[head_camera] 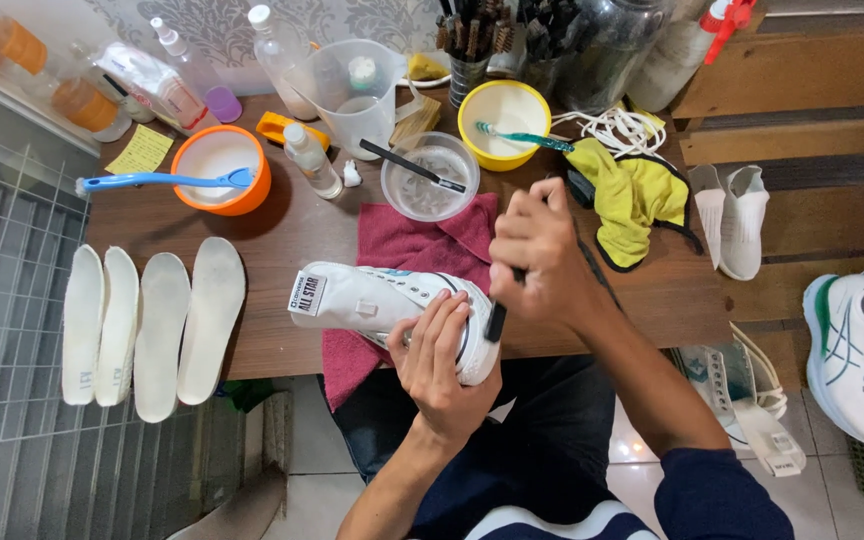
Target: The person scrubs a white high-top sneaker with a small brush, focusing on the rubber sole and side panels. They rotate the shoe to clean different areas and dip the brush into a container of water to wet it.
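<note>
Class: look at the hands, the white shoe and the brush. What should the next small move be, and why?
Probably a short brush stroke along the toe. The right hand holds a dark brush with its tip at the toe of the white high-top shoe, and the left hand steadies that end over the red cloth.

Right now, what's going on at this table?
A person is cleaning a white high-top sneaker laid on its side on a maroon towel. The left hand steadies the toe end while the right hand holds a dark-handled brush against it. Four white insoles lie to the left, with an orange bowl, a clear bowl and a yellow bowl behind.
</note>
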